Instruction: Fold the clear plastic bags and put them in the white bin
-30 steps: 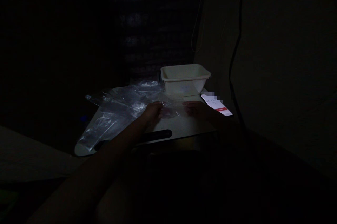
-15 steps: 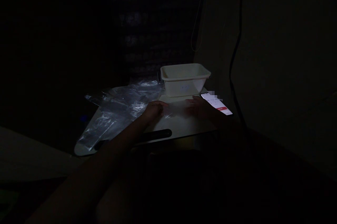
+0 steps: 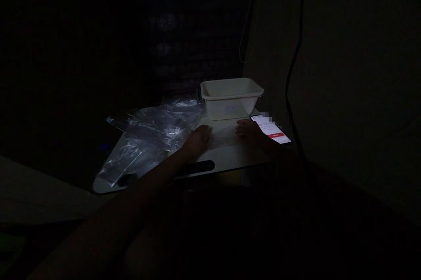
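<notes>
Mostly dark: room around the lit desk point(image 3: 226, 159) is black, nothing readable past its edges.
Hidden: both forearms fade into shadow below the desk; right arm is nearly invisible past the wrist.
Hard to make out: small clear plastic sheet point(image 3: 223, 138) lies flat on the desk between the two hands, barely separable from the pale top.
Left hand point(image 3: 198, 140): resting on the sheet's left edge, fingers stretched out flat; grip looks open and pressing down, not wrapped round anything.
Right hand point(image 3: 247, 129): at the sheet's right edge, fingers flat on the desk; can't tell if any fingertips pinch the plastic.
Tub point(image 3: 231, 98): white rectangular plastic tub at the back of the desk, just behind the hands; from this angle the inside is visible only along the far wall, contents can't be told.
Plastic bags point(image 3: 149, 135): crumpled clear pile covering the left part of the desk, reaching the left hand; too glinty and dim to count.
Phone point(image 3: 271, 130): lit screen with a red bar, just right of the right hand; part of the screen is blurred out.
Slot point(image 3: 196, 168): dark oblong in the desk's near edge.
Cable point(image 3: 294, 58): dark line hanging on the wall at right, lower end lost in shadow.
</notes>
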Motion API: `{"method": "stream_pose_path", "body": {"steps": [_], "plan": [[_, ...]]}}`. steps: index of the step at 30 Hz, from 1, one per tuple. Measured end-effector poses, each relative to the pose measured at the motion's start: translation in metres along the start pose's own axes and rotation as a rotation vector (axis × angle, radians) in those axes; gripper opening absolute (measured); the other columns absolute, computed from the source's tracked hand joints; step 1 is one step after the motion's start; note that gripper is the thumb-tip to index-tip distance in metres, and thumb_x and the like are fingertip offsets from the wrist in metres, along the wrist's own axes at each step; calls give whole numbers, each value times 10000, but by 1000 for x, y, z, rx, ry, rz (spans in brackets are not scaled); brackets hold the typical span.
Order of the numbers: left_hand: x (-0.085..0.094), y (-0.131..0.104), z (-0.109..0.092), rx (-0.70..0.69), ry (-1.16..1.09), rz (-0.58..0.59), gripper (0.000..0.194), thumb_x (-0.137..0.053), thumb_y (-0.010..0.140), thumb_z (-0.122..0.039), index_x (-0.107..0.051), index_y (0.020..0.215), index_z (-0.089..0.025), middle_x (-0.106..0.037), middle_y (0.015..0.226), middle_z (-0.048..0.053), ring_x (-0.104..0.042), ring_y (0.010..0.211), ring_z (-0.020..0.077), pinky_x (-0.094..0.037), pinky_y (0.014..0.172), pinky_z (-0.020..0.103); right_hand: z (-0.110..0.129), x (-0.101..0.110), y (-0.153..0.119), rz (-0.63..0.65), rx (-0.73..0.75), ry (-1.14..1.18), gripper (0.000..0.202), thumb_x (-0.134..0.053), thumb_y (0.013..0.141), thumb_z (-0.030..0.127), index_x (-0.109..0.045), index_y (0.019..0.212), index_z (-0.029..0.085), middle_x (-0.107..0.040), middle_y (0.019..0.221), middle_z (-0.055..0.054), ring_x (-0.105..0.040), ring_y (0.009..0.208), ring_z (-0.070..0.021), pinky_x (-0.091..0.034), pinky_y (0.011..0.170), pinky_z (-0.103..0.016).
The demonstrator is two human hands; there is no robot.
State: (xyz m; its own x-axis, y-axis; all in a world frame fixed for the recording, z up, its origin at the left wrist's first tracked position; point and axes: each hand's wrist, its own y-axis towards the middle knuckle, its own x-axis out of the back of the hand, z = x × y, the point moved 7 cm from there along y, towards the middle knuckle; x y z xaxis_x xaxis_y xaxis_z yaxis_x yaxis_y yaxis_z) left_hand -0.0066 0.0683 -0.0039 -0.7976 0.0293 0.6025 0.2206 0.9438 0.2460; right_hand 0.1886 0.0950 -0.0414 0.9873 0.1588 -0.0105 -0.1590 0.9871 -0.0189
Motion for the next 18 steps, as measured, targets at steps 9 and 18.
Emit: {"method": "stream_pose_path", "body": {"steps": [9, 18], "plan": [[-38, -24, -10, -70, 651, 280, 509, -290, 796, -283, -269, 1221, -5, -238, 1295, 226, -159, 1212, 288, -150, 946, 456, 40, -36, -18, -112, 458, -885, 336, -346, 745, 232, -536, 1008, 148, -538, 1088, -93, -442, 1046, -207, -288, 930, -368], [-42, -29, -11, -70, 715, 340, 505, -228, 807, -272, -228, 1252, -33, -196, 1319, 194, -110, 1222, 286, -117, 931, 522, 19, -109, -34, 223, 629, -1324, 477, -238, 818, 353, -362, 1199, 95, -328, 1282, -144, -244, 1197, -221, -170, 956, -443]]}}
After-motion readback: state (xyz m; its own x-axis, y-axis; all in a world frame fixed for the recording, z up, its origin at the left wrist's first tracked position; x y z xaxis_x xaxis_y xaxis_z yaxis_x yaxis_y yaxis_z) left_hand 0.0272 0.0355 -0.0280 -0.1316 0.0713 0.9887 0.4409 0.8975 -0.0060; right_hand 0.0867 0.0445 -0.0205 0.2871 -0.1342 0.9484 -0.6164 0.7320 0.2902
